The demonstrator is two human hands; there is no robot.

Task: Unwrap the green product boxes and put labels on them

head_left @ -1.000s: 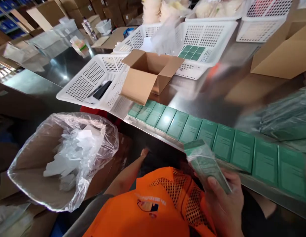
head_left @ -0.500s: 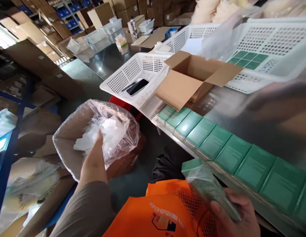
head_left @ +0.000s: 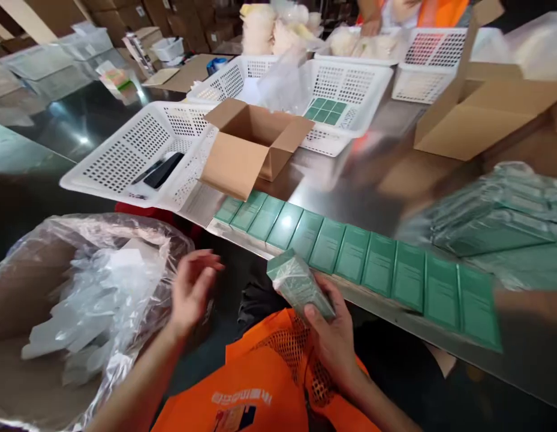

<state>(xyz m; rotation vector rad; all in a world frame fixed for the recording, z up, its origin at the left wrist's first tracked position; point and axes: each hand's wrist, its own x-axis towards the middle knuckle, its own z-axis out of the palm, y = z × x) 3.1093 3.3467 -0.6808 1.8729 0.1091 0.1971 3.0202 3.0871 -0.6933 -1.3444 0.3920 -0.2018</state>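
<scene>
The right hand [head_left: 334, 339] is gripping a wrapped green box [head_left: 300, 285] at lower centre; the left hand [head_left: 192, 291] is hovering empty, fingers spread, beside the bag-lined bin [head_left: 57, 288].

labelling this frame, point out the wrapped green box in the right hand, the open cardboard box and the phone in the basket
wrapped green box [head_left: 300, 284], head view, wrapped top face
open cardboard box [head_left: 235, 163], head view, front wall
phone [head_left: 163, 170], head view, dark screen
</scene>
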